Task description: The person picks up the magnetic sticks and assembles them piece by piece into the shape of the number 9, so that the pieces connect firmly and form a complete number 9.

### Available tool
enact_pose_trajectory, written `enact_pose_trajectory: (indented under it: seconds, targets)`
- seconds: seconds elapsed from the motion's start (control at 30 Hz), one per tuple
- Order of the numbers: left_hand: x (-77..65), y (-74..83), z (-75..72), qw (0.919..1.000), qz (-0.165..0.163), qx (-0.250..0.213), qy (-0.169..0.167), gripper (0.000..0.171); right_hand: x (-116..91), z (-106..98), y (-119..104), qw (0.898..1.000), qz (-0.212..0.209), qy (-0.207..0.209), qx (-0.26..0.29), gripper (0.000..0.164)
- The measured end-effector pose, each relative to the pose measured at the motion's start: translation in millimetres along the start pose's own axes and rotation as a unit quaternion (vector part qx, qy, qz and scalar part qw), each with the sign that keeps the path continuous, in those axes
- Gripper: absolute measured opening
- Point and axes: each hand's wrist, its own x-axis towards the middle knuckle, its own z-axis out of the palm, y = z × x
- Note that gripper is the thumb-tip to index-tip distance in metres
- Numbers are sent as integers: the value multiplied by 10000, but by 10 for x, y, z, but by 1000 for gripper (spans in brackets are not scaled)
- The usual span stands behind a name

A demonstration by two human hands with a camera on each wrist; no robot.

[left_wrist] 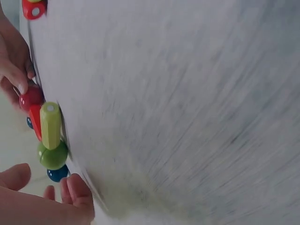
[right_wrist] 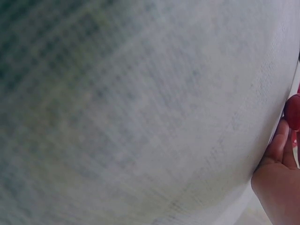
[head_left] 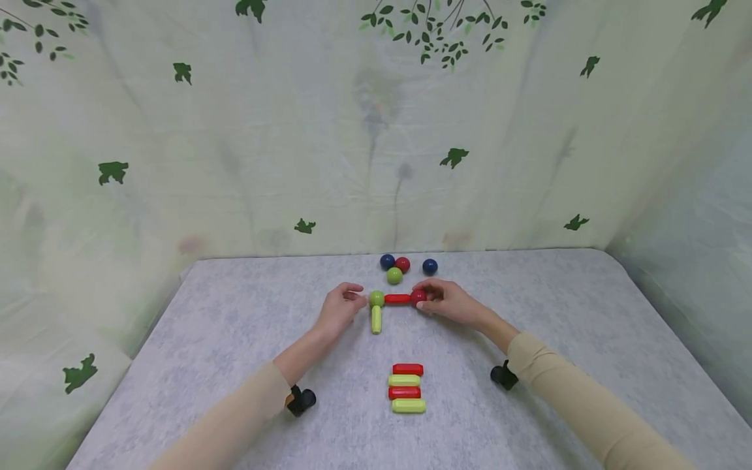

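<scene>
My right hand (head_left: pixel 449 301) pinches a red ball (head_left: pixel 418 297) between thumb and fingers. A red rod (head_left: pixel 397 299) runs from that ball to a green ball (head_left: pixel 376 299) on its left. From the green ball a yellow-green rod (head_left: pixel 376 320) points toward the near side, forming a corner shape on the table. Just left of the green ball is my left hand (head_left: pixel 342 305), holding nothing, its fingers loosely bent. In the left wrist view its thumb and fingers stand apart, close to the green ball (left_wrist: pixel 53 155). The right wrist view catches only part of the red ball (right_wrist: pixel 293 112) at its edge.
Behind the joined pieces lie a blue ball (head_left: pixel 387 262), a red ball (head_left: pixel 402 264) and a green ball (head_left: pixel 394 275), with another blue ball (head_left: pixel 430 266) to their right. Several red and yellow-green rods (head_left: pixel 407 392) lie in a stack-like row nearer. A leaf-patterned curtain (head_left: pixel 376 196) hangs behind the table.
</scene>
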Motion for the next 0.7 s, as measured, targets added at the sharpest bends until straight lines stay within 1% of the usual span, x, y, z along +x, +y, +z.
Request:
enact_pose_trajectory:
  seconds: [0.1, 0.17, 0.33, 0.43, 0.57, 0.7]
  targets:
    - [111, 36, 13, 9993, 273, 241, 9, 36, 11, 1, 21, 10000, 9, -22, -3, 37]
    - [178, 60, 25, 9984, 414, 390, -70, 37, 14, -1, 30, 10000, 0, -32, 1, 37]
    - [309, 97, 70, 9955, 699, 562, -307, 37, 19, -1, 36, 10000, -27, -36, 57, 37]
    - [376, 95, 116, 9951, 741, 519, -392, 36, 18, 4, 35, 10000, -15, -41, 88, 37]
    - [458, 93, 194, 9959, 644, 413, -482, 35, 13, 8, 34, 9999, 15, -51, 110, 37]
    - [530, 115, 264, 9951, 706, 429, -542, 35, 7, 2, 22, 9999, 8, -35, 108, 37]
